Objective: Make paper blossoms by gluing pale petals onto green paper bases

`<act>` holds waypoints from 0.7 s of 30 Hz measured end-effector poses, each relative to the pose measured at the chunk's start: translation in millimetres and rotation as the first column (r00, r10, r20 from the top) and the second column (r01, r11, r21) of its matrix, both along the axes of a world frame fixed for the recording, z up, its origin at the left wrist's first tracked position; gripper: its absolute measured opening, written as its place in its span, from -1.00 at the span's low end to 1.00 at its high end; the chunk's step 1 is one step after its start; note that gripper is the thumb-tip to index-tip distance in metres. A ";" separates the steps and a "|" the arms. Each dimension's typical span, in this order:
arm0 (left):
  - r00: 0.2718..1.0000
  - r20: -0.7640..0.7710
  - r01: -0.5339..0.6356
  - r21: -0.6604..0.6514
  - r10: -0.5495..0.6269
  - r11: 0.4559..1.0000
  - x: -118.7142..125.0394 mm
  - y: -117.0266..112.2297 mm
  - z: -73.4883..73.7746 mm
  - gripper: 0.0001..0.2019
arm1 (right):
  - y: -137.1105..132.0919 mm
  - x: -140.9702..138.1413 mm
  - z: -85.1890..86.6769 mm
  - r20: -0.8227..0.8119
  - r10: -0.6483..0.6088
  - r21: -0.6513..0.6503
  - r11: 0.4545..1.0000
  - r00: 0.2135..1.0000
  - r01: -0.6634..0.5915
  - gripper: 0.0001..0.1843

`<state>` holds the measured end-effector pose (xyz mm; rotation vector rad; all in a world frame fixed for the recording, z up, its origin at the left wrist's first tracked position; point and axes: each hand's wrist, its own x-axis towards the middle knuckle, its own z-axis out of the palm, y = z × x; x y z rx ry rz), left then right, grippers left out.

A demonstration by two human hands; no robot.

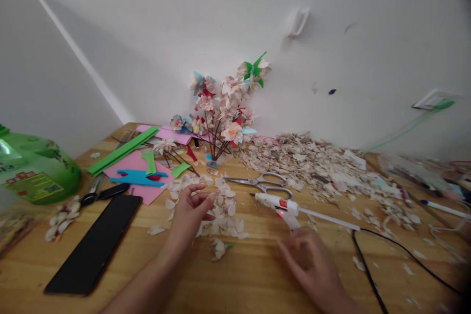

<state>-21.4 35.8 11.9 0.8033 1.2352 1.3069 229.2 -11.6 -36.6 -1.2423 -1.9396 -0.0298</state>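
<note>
My left hand [191, 208] is over a loose pile of pale dried petals [228, 221], its fingers loosely bent and apart, with no held item visible. Blurred by motion, my right hand [311, 265] hovers just below the handle of a white hot glue gun [279, 203], thumb and fingers apart. A red light glows on the gun, and a glue stick sticks out of its back. Between my hands lies a small petal flower with a green tip [220, 249]. Silver scissors [261, 182] rest behind the glue gun.
Handmade flowers on stems [224, 117] stand against the wall. A heap of dried petals [312, 157] spreads right. Left are coloured paper strips [140, 176], a black phone [95, 245] and a green bottle [37, 167]. A black cord [368, 270] crosses the wooden table [154, 289].
</note>
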 end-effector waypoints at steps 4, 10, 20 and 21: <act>1.000 0.008 0.024 0.003 -0.024 1.000 4.3 -1.3 -4.3 -0.55 | -6.2 -53.2 19.6 0.190 0.265 -0.314 0.929 0.945 -0.197 -0.80; 1.000 0.014 0.018 0.006 -0.018 1.000 5.1 -1.3 -4.2 -0.55 | 6.1 -91.7 20.0 0.107 0.314 -0.514 0.830 0.943 -0.217 -0.67; 0.999 -0.034 0.033 -0.010 -0.033 0.999 -3.2 -1.0 6.8 -0.57 | 19.5 -75.7 13.3 -0.646 -0.051 -0.544 0.731 0.761 -0.412 -0.73; 0.996 -0.046 0.076 -0.014 -0.077 0.997 -3.0 -1.4 5.6 -0.58 | 20.3 -75.8 12.3 -0.656 -0.056 -0.535 0.739 0.753 -0.411 -0.73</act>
